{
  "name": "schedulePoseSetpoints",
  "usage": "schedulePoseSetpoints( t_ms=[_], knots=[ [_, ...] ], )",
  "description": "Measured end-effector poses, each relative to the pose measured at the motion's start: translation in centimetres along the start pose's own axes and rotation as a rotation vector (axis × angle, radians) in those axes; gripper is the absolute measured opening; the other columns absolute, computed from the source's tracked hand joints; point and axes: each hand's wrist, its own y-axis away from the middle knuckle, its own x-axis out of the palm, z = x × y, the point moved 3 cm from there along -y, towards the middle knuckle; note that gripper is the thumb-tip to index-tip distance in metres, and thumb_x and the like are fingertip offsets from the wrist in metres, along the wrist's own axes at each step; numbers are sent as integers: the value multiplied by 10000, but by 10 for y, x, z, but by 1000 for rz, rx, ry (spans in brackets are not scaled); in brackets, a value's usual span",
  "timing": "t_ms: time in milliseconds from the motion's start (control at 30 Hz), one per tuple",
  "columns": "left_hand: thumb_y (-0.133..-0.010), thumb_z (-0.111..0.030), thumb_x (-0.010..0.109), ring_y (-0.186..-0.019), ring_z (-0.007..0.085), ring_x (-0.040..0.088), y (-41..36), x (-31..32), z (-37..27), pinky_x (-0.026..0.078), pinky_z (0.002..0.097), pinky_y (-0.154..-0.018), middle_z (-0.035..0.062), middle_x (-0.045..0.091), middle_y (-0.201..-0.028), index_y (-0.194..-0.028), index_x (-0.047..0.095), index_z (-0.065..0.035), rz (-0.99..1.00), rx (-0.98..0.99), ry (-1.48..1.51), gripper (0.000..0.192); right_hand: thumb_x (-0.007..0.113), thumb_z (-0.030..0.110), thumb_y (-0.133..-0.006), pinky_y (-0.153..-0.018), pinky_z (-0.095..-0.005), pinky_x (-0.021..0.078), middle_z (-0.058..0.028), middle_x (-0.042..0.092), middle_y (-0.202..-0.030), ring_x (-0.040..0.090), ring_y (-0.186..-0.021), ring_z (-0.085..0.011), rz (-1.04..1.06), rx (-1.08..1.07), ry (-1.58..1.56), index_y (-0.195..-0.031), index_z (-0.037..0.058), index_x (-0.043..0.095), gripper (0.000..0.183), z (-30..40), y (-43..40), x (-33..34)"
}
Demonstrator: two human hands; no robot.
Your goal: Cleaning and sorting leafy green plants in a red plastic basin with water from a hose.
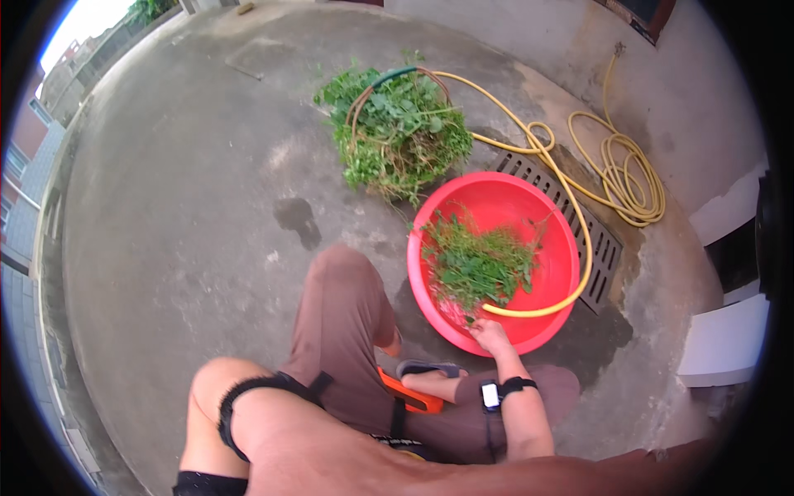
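At the near inside edge of a round red plastic basin (422, 310), my right hand (489, 336) has its fingertips closed on a small green leaf or sprig (469, 320). In the basin lies a loose heap of leafy green plants (481, 263) with thin stems, with what looks like shallow water near my hand. The open end of a yellow hose (533, 313) rests over the basin just beyond my fingers. My left arm bends back at the lower left, and its hand is out of view. A larger pile of greens (397, 130) stands beyond the basin, under a brown and green basket-like handle (406, 71).
A slotted drain grate (598, 248) lies beside and partly behind the basin. More yellow hose is coiled (639, 192) by the wall at right. Wet patches mark the concrete ground (186, 204). My knees, a sandalled foot and an orange object (422, 402) are close by.
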Motion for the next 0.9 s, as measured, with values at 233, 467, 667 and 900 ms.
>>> schedulePoseSetpoints(
  t_ms=[233, 467, 667, 900],
  knots=[
    [-762, -270, 724, -732, 237, 621, 3, -4, -3, 487, 330, -648, 104, 599, -789, -951, 570, -13, -10, -14, 1, 353, 626, 276, -815, -823, -392, 496, -159, 671, -946, 639, -919, -299, 30, 53, -12, -1009, 80, 674, 280, 16, 4, -6],
    [-766, -287, 723, -756, 237, 621, -3, -2, -1, 488, 331, -666, 104, 605, -814, -983, 563, -19, -21, -19, 1, 380, 645, 247, -803, -788, -380, 510, -172, 672, -898, 651, -867, -303, 24, -10, -20, -1009, 76, 672, 269, -2, 0, 4],
    [-769, -302, 722, -776, 237, 621, -4, -4, 11, 488, 331, -681, 105, 610, -836, -1010, 558, -23, -6, -32, 20, 404, 629, 267, -802, -861, -390, 491, -143, 676, -992, 637, -965, -285, 41, 124, 3, -1033, 98, 673, 289, 4, 10, -9],
    [-772, -319, 722, -800, 237, 622, -8, -6, 12, 489, 331, -699, 105, 615, -861, -1042, 551, -28, -11, -41, 4, 432, 640, 267, -815, -768, -401, 510, -165, 668, -863, 642, -841, -318, -34, -22, 9, -1012, 67, 652, 281, 1, -3, 2]
  ],
)
